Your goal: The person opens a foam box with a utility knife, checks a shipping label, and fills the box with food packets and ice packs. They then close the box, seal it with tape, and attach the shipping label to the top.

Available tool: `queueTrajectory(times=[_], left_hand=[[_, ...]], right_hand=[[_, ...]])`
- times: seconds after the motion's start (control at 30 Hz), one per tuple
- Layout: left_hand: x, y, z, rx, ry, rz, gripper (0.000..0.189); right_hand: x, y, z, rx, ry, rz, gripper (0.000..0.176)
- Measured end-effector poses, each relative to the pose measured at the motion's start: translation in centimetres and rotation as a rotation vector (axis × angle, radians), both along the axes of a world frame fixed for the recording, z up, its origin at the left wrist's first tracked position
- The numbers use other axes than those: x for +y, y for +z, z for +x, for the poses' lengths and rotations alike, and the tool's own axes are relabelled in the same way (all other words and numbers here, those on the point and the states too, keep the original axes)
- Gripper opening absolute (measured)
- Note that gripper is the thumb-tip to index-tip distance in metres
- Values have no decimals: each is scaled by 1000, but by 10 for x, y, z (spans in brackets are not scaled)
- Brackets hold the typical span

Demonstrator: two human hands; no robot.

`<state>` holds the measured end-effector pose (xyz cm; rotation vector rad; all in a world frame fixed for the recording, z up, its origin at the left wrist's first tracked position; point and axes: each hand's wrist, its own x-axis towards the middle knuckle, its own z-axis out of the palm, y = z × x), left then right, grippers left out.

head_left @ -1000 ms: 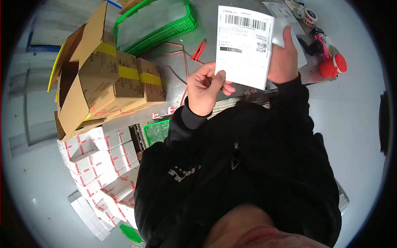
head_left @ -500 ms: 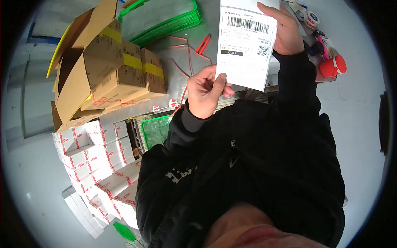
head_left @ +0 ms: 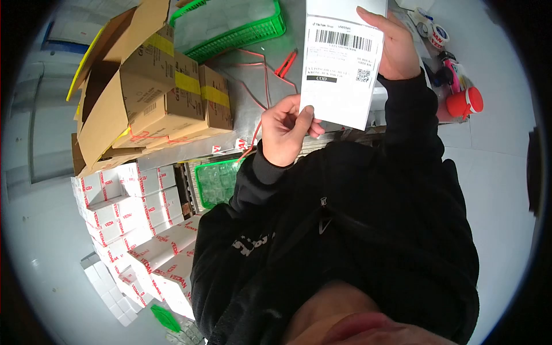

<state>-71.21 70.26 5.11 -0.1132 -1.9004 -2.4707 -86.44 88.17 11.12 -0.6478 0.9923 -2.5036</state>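
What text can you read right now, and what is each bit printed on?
"COD": black bar on the shipping label, held by the left hand and right hand.
"TikTok Shop": faint, at the label's top.
"VEDAN": red, on the white boxes; last letter unsure.
Too small or blurred: the label's address lines and barcode digits, print on the cardboard cartons, red letters on the tape roll.

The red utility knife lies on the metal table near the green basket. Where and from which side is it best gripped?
Probably grip the red utility knife across the middle of its slim body, pinching the two long sides, coming from above. It lies flat and slanted on the metal table, the green basket close beside it; which end holds the blade is unclear.
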Motion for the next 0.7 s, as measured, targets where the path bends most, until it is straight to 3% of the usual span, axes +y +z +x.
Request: queueTrajectory(times=[0.2,0.7], left_hand=[[2,-5,-3,-4,2,-19,16],[8,-10,-9,-15,11,-33,15]], right_hand=[[1,1,-1,-99,62,6,39],[8,-14,-16,-29,60,13,37]])
